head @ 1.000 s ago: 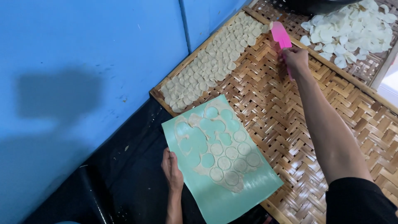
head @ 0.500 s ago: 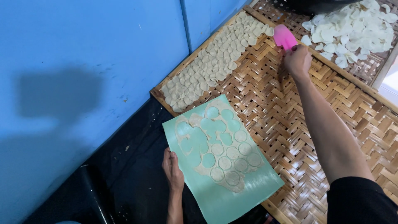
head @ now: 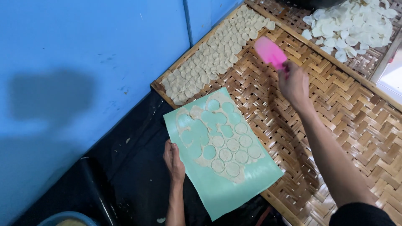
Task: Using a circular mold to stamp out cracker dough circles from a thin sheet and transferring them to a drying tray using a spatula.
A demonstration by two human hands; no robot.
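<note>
My left hand (head: 173, 160) grips the near left edge of a mint-green mat (head: 234, 184) that lies partly on a woven bamboo tray (head: 335, 113). A thin sheet of pale dough (head: 217, 138) with round discs cut into it covers the mat. My right hand (head: 294, 83) holds a pink flat scraper (head: 270, 52) above the tray, blade pointing away from me towards rows of pale dough discs (head: 213, 58) laid along the tray's far left side.
A blue wall (head: 83, 62) runs along the left. Black plastic sheeting (head: 125, 184) lies under the mat's near end. A second woven tray (head: 364, 62) at the top right carries a heap of white discs (head: 351, 25). A blue bowl rim (head: 67, 218) shows bottom left.
My right hand has drawn the pink scraper back from the far end of the tray towards me. The left hand and the mat have stayed put.
</note>
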